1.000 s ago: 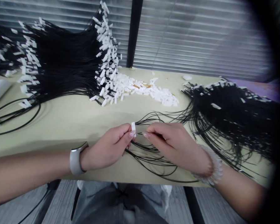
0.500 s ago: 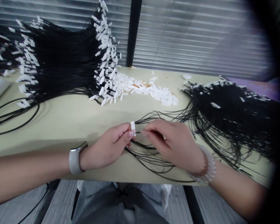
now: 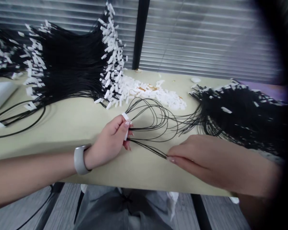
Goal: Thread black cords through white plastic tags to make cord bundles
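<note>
Black wires: looping in thin arcs just above the table at the middle of the frame, running between the two hands; their far ends are trailing off to the right into a dark heap.
White connector: sitting at the left end of those wires, just left of centre, tilting up and to the left.
Left hand: reaching in from the lower left; its grip is pressing together on the white connector, thumb and fingertips pinching it.
Right hand: lying low at the lower right, near the table's front edge; its grip is pinching a few of the black wires at the fingertips, and these strands are running straight up-left toward the left hand.
Wristband: pale grey, wrapping the left wrist.
Table: pale yellow-green top, carrying everything.
Large bundle: black wires tipped with white connectors, fanning across the upper left of the frame.
Loose white pieces: lying in a heap at upper centre, just beside the large bundle.
Right heap: tangled black wires spreading over the right side of the table.
White object: showing partly at the left edge; cannot tell what it is.
Blinds: grey slats hanging behind the table.
</note>
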`<state>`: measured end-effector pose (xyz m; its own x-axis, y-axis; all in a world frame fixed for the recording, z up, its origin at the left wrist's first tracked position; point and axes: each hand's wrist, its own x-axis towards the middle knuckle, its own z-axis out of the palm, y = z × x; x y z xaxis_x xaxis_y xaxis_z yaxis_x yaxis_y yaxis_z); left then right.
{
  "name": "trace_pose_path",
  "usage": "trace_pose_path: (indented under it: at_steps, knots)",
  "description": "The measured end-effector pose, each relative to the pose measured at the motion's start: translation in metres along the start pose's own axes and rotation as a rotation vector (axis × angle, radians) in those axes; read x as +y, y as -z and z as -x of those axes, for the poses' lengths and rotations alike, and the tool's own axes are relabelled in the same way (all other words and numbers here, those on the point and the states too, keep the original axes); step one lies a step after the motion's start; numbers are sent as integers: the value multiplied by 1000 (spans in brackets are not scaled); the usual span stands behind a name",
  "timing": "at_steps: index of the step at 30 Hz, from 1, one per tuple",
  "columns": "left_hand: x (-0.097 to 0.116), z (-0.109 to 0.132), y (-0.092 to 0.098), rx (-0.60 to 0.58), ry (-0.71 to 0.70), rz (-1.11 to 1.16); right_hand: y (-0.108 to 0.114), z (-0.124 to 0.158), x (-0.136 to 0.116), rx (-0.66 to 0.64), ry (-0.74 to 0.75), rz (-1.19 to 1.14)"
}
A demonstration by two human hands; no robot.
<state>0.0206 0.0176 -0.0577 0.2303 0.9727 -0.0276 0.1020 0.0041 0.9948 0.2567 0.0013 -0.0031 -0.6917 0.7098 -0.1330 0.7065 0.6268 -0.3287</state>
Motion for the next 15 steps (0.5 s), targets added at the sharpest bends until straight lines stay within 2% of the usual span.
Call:
trace_pose_path:
  at_steps: [4,8,15]
  knots:
    - [3,11,-1,-94,-82,-72,-8,-20,-25,28,-16,-122]
    - [1,21,1,-168,-158,-158,-17,-34,-35,38,-21,-241]
    - [-3,21,2,-153,-202,-362,-26,-35,-39,52,-32,-300]
